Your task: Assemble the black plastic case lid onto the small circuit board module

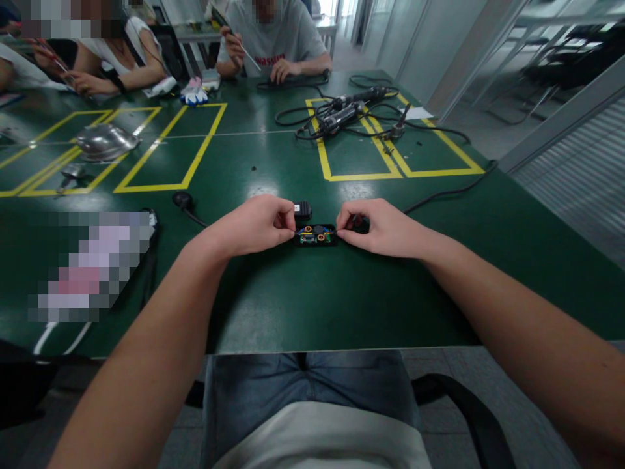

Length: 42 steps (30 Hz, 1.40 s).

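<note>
An opened black plastic case with a circuit board (315, 238) lies in front of me. Two copper-coloured ring coils and blue and yellow wires show inside it. At its left end, my left hand (261, 225) is closed in a pinch of thumb and index finger. My right hand (375, 225) pinches at the opposite end. Whether the fingertips grip the case edge or the wires there is too small to tell. Just behind the case lies a black cover with a white label (301, 209). A black plug (182, 199) has a cord running toward my left hand.
Black cables with thick cylindrical parts (342, 114) lie on the green table (342, 306) at the back right. A metal bowl (106, 141) stands at the left, above a blurred-out object (97, 260). People (273, 45) sit across, one holding a soldering-iron-like tool.
</note>
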{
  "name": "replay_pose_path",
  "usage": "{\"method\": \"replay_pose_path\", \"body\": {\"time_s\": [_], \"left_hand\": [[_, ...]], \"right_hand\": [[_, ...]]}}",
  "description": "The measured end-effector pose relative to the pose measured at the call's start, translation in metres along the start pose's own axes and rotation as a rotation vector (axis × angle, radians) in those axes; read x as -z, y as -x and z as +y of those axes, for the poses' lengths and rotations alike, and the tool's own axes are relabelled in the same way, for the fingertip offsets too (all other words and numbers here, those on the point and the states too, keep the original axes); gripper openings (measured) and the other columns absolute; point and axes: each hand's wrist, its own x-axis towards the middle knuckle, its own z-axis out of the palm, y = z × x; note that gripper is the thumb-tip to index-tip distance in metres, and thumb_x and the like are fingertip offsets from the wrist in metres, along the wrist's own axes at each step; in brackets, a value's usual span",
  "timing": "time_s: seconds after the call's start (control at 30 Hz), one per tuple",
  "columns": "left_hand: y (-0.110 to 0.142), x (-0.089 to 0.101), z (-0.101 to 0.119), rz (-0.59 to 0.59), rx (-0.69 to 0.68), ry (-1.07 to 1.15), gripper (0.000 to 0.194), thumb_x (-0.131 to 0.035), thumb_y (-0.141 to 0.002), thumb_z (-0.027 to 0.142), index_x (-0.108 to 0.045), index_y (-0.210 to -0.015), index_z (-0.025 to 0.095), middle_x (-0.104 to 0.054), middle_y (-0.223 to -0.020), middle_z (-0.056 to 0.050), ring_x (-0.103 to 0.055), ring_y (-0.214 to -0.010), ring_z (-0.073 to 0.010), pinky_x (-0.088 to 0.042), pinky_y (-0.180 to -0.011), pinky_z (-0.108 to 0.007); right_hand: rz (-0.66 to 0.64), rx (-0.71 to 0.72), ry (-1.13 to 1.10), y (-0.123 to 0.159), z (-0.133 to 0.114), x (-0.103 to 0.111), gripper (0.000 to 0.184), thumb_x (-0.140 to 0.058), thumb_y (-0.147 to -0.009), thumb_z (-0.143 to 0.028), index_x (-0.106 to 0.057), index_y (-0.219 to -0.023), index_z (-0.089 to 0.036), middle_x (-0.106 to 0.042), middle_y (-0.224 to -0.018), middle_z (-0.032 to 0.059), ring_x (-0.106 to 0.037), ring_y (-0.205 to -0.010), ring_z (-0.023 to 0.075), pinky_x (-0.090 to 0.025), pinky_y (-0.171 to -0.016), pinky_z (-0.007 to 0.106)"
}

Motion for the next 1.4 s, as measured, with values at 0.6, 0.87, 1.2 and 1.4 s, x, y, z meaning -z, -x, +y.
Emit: {"method": "replay_pose_path", "body": {"time_s": [0.6, 0.87, 1.2, 1.4], "left_hand": [[-0.004, -0.016, -0.012, 0.239, -0.147, -0.139, 0.015, -0.068, -0.081, 0.013, -0.082, -0.083, 0.019, -0.064, -0.121, -0.011, -0.067, -0.119, -0.0302, -0.057, -0.110, -0.049], [-0.010, -0.024, -0.021, 0.383, -0.009, -0.244, 0.036, -0.072, -0.094, 0.021, -0.076, -0.130, 0.018, -0.072, -0.143, -0.016, -0.068, -0.134, -0.0354, -0.054, -0.122, -0.055], [-0.010, -0.026, -0.014, 0.306, -0.060, -0.182, 0.039, -0.076, -0.096, 0.024, -0.080, -0.135, 0.020, -0.085, -0.131, -0.012, -0.078, -0.123, -0.0319, -0.059, -0.113, -0.048], [-0.005, -0.025, -0.002, 0.294, -0.235, -0.061, 0.038, -0.078, -0.095, 0.027, -0.084, -0.131, 0.018, -0.085, -0.124, -0.010, -0.078, -0.112, -0.0275, -0.061, -0.105, -0.042]], "right_hand": [[0.041, 0.048, 0.020, 0.001, 0.000, -0.007, 0.004, -0.067, -0.088, -0.028, -0.067, -0.085, -0.024, -0.074, -0.080, 0.0026, -0.063, -0.072, 0.0199, -0.048, -0.072, 0.034], [0.048, 0.062, 0.044, 0.001, -0.003, -0.007, 0.005, -0.066, -0.088, -0.028, -0.067, -0.085, -0.024, -0.073, -0.079, 0.0026, -0.063, -0.071, 0.0198, -0.047, -0.071, 0.034], [0.053, 0.029, -0.013, 0.001, -0.001, -0.008, 0.014, -0.068, -0.084, -0.023, -0.062, -0.096, -0.025, -0.074, -0.085, 0.0027, -0.064, -0.074, 0.0211, -0.048, -0.073, 0.036], [0.043, -0.020, -0.123, 0.003, 0.001, -0.008, 0.049, -0.068, -0.071, -0.015, -0.051, -0.115, -0.028, -0.073, -0.091, -0.0001, -0.062, -0.075, 0.0217, -0.048, -0.072, 0.036]]}}
